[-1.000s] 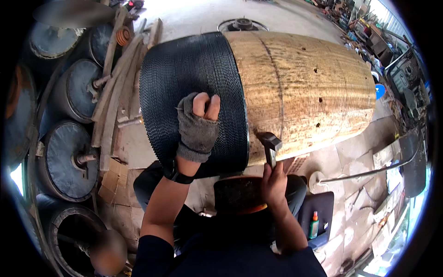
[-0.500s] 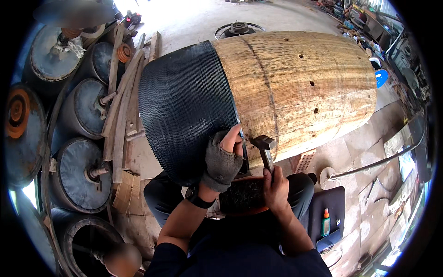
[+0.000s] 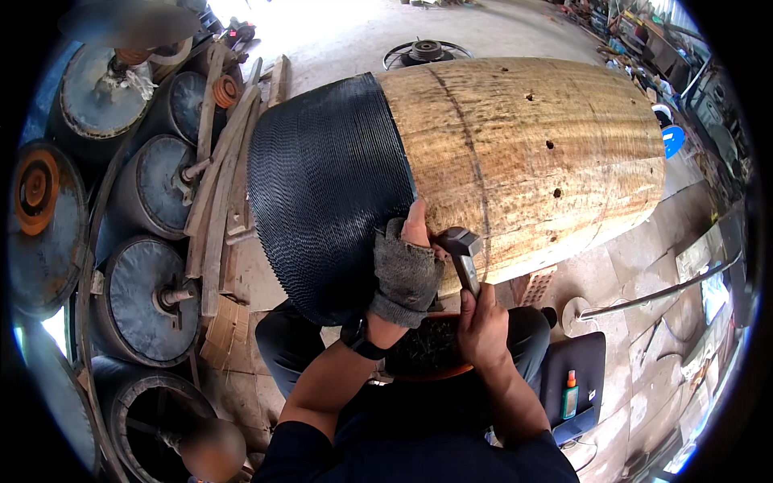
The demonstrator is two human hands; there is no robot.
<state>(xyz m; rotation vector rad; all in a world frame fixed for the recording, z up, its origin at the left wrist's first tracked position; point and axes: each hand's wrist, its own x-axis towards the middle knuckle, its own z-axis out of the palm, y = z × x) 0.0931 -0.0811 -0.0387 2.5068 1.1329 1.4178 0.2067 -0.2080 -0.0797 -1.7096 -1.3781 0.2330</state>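
A big wooden drum (image 3: 523, 161) lies on its side before me, with several dark holes along it. Its left end is covered by a black ridged sheet (image 3: 322, 177). At the edge between sheet and wood is my left hand (image 3: 407, 270), in a grey fingerless glove, fingers bent together against the drum; whatever they pinch is hidden. My right hand (image 3: 483, 328) grips a hammer (image 3: 465, 262) by its handle. The hammer head is close beside the left fingertips, over bare wood. Between my legs sits an orange-rimmed bowl (image 3: 435, 373) of small dark pieces, partly hidden by my arms.
Several metal-ended rollers (image 3: 149, 299) are stacked at the left, beside long wooden planks (image 3: 221, 193). On the right, a dark seat (image 3: 581, 362) carries a green bottle (image 3: 570, 396). A perforated brick (image 3: 538, 286) is under the drum. A spoked wheel (image 3: 425, 53) lies beyond it.
My left hand has shifted a little right along the sheet's edge, nearer the hammer head. The right hand keeps its hold on the hammer, and the whole view has shifted slightly.
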